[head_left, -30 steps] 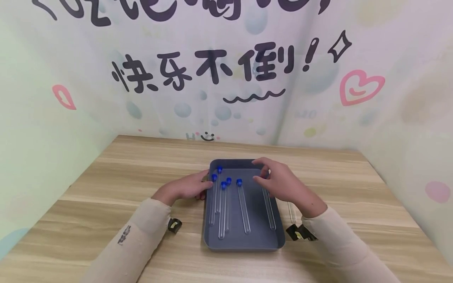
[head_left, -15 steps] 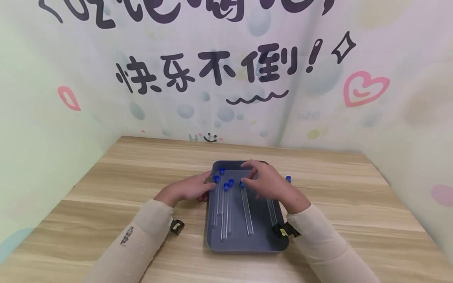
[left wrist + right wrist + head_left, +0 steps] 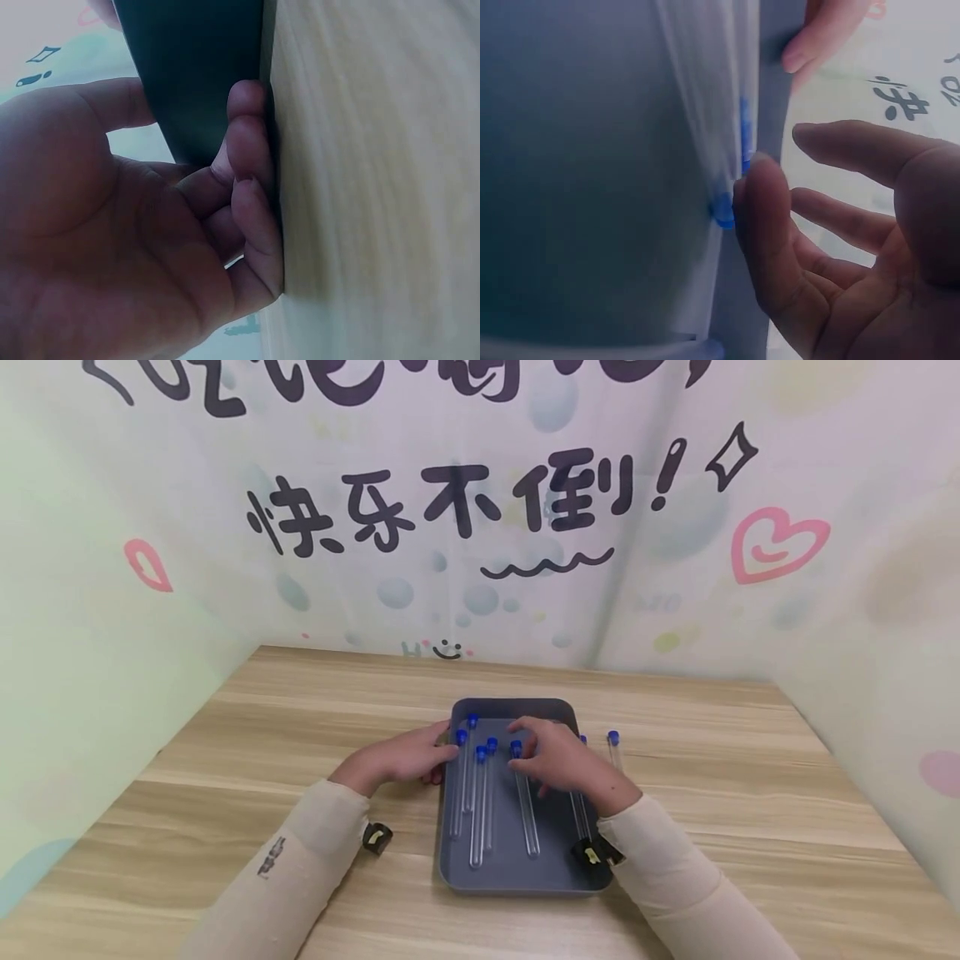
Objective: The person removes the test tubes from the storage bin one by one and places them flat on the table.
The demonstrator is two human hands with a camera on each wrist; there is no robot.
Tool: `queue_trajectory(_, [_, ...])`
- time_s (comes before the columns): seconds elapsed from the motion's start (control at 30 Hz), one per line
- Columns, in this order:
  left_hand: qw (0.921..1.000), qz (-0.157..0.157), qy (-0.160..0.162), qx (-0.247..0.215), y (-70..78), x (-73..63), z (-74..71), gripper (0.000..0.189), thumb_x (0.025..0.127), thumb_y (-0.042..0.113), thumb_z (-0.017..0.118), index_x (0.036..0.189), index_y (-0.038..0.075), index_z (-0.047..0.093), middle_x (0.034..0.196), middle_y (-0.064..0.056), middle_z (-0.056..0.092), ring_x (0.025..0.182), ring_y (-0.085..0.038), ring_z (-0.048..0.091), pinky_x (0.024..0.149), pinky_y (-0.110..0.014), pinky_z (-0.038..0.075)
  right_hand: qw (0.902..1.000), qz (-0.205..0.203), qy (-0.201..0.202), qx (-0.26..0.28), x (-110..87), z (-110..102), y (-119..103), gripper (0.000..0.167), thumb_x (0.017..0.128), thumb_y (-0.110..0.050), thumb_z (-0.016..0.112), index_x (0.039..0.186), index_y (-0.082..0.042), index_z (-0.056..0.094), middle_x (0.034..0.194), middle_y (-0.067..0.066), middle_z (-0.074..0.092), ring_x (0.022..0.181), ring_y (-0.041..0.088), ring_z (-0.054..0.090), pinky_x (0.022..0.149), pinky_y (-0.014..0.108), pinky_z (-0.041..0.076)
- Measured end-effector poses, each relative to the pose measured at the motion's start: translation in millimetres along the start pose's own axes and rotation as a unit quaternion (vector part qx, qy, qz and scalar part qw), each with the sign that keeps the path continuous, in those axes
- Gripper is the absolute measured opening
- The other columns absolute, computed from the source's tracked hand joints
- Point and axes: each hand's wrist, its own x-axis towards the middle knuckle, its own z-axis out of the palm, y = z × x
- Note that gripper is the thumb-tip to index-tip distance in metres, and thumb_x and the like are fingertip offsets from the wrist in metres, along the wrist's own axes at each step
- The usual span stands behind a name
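A grey tray (image 3: pixel 517 875) holds several clear test tubes with blue caps. Most of these tubes (image 3: pixel 477 818) lie along the left side; one tube (image 3: pixel 529 827) lies alone near the middle, and others (image 3: pixel 577 814) are partly under the right forearm. At the tray's left wall, my left hand (image 3: pixel 401 755) grips with the thumb at the rim and the fingers (image 3: pixel 251 150) curled low against the outside. My right hand (image 3: pixel 558 758) hovers over the tray, thumb and forefinger apart near the middle tube's cap (image 3: pixel 516 747); nothing shows between them.
Another capped tube (image 3: pixel 614 740) lies on the wooden table (image 3: pixel 750 793) just right of the tray, partly behind the right arm. A printed cloth (image 3: pixel 480 527) with dark lettering hangs behind the table.
My right hand has moved left and slightly down, from the tray's right side to the middle tube's cap. The tube outside the tray now shows more. The left hand keeps its place.
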Motion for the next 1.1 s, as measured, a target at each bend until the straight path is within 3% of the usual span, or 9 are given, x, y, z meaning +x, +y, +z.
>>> queue_trajectory(0.33, [1.0, 0.003, -0.001, 0.0, 1.0, -0.5, -0.5, 0.059, 0.106, 0.029, 0.041, 0.161, 0.018, 0.02, 0.075, -0.009, 0.062, 0.063, -0.02, 0.056, 0.066, -0.033, 0.048, 0.9995, 0.028, -0.014, -0.007, 2.3, 8, 7, 0.06, 0.089, -0.016, 0.076, 0.142, -0.012, 0.051, 0.077, 0.005, 0.062, 0.05, 0.017, 0.063, 0.047, 0.03, 0.054])
queue_trajectory(1.1, [1.0, 0.002, 0.002, -0.001, 0.9, 1.3, 0.8, 0.059, 0.106, 0.028, 0.041, 0.161, 0.018, 0.021, 0.074, -0.009, 0.061, 0.063, -0.02, 0.056, 0.066, -0.033, 0.049, 0.9988, 0.03, -0.038, 0.002, 3.4, 12, 15, 0.08, 0.085, -0.012, 0.078, 0.153, -0.011, 0.036, 0.069, 0.004, 0.064, 0.047, 0.017, 0.064, 0.046, 0.031, 0.055])
